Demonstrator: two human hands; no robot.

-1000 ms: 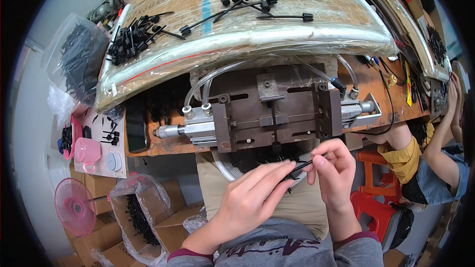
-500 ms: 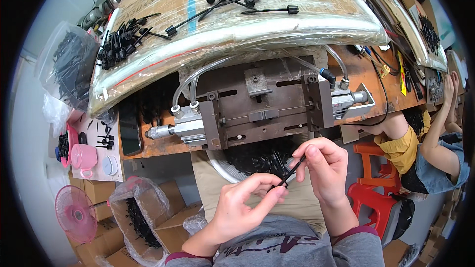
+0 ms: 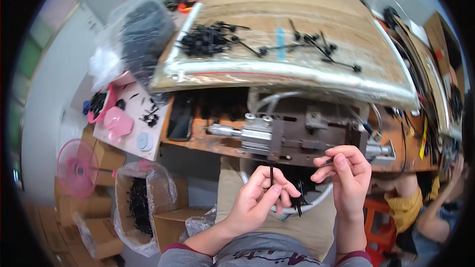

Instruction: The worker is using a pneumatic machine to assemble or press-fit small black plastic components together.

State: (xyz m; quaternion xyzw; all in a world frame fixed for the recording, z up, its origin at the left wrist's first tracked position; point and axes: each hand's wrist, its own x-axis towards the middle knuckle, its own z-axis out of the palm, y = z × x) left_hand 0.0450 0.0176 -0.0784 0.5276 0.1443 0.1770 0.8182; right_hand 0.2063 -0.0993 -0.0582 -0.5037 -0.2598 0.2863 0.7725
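My left hand (image 3: 257, 199) pinches a thin black rod (image 3: 271, 174) between thumb and fingers, and the rod points up toward the bench. Apart from it on the right, my right hand (image 3: 349, 180) has thumb and forefinger closed on a small dark piece (image 3: 327, 161), mostly covered by the fingertips. Below and between my hands is a white-rimmed basin (image 3: 322, 191) at my lap, with black rod-like parts (image 3: 299, 199) in it. Just beyond my hands stands a brown metal fixture (image 3: 292, 154) with a silver air cylinder (image 3: 256, 136) at its left.
A plastic-wrapped cardboard panel (image 3: 297, 76) above the fixture bears black knobbed rods (image 3: 205, 39). Left are a phone (image 3: 180, 121), a pink cup (image 3: 118, 121), a pink fan (image 3: 77, 169) and a lined box of black parts (image 3: 141, 207). A co-worker's arm (image 3: 438, 217) is at right.
My hands have drawn apart; both were on one black rod before. The left one now holds a rod upright, the right a small piece. The view has swung left.
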